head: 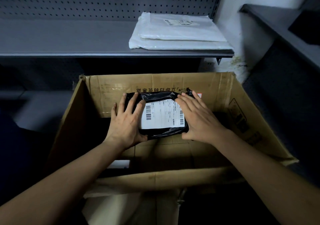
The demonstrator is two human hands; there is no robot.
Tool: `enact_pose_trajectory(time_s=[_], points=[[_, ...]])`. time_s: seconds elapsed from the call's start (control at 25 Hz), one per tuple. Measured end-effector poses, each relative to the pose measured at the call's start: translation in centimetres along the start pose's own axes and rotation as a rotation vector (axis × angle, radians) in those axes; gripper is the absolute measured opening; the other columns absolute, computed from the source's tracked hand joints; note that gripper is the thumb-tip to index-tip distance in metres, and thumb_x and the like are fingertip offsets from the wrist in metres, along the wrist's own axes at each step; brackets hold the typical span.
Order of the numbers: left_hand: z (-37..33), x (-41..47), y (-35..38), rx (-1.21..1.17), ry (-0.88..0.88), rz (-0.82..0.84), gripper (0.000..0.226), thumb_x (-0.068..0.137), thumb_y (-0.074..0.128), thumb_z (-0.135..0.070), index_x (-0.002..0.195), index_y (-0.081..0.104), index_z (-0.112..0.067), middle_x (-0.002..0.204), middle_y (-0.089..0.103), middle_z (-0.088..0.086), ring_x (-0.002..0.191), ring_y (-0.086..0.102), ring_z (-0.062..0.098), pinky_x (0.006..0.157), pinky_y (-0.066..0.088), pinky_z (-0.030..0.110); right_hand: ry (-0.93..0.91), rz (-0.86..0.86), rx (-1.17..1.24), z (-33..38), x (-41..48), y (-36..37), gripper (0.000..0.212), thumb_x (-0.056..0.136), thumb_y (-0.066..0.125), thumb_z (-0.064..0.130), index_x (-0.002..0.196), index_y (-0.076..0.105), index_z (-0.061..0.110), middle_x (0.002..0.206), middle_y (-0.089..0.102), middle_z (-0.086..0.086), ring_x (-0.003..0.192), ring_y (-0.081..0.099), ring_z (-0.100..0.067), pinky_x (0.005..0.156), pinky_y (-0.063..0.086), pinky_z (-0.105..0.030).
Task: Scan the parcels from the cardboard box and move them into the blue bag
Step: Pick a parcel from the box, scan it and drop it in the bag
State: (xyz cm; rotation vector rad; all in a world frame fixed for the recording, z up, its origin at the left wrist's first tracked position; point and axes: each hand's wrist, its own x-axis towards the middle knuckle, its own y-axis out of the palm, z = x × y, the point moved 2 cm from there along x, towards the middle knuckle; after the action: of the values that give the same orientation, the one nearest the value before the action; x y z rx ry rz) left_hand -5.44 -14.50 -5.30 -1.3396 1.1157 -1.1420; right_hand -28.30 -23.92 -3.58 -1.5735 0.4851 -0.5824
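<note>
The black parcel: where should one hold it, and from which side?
Hold the black parcel by its two short ends, left hand and right hand each from its own side, fingers on top, thumbs at the near edge. The label faces up in the middle and must stay readable.

a row of large chinese characters is printed upside down on the far inner wall of the cardboard box [216, 93], partly hidden. inside the box, a white shipping label [162, 115] with two barcodes is stuck on the black parcel [161, 96]; its small print cannot be read. beyond the box, the label on the white parcel [176, 34] is blurred.
</note>
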Motion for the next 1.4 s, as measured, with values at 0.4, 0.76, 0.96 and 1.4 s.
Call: enact_pose_trajectory(time_s=[0.4,0.76,0.96,1.4], points=[[-1.0,-1.6,-7.2,0.010,0.023,-0.061,0.127,0.058,0.073,-0.073,0.157,0.010,-0.024,0.167,0.002,-0.006,0.152,-0.006,0.035,0.117,0.017,0.065,-0.007,-0.101,-0.027,0.5,-1.4,-6.8,0.116,0.058,0.079,0.044,0.154,0.027,0.005,0.157,0.033,-0.010,0.150,0.021,-0.024,0.125,-0.002,-0.041],[-2.9,-2.3,-14.9,0.036,0.058,-0.165,0.126,0.056,0.073,-0.071,0.157,0.015,-0.023,0.166,0.012,-0.008,0.152,-0.003,0.032,0.118,0.014,0.060,-0.003,-0.170,-0.142,0.2,-3.4,-15.4,0.117,0.060,0.077,0.049,0.154,0.024,0.006,0.157,0.033,-0.012,0.150,0.020,-0.025,0.125,-0.003,-0.045],[-4.0,-2.9,-18.7,0.049,0.099,-0.248,0.125,0.055,0.075,-0.069,0.155,0.020,-0.020,0.163,0.023,-0.004,0.152,0.004,0.035,0.119,0.016,0.060,0.020,-0.200,-0.199,0.2,-4.9,-19.5,0.117,0.064,0.075,0.055,0.156,0.020,0.007,0.158,0.030,-0.012,0.151,0.019,-0.025,0.124,-0.006,-0.043],[-5.0,-4.9,-23.2,0.060,0.140,-0.321,0.124,0.053,0.076,-0.069,0.153,0.021,-0.020,0.157,0.034,-0.002,0.151,0.009,0.035,0.119,0.014,0.061,0.055,-0.225,-0.236,0.8,-6.9,-23.4,0.121,0.063,0.077,0.055,0.157,0.014,0.011,0.161,0.026,-0.009,0.152,0.016,-0.022,0.124,-0.009,-0.043]])
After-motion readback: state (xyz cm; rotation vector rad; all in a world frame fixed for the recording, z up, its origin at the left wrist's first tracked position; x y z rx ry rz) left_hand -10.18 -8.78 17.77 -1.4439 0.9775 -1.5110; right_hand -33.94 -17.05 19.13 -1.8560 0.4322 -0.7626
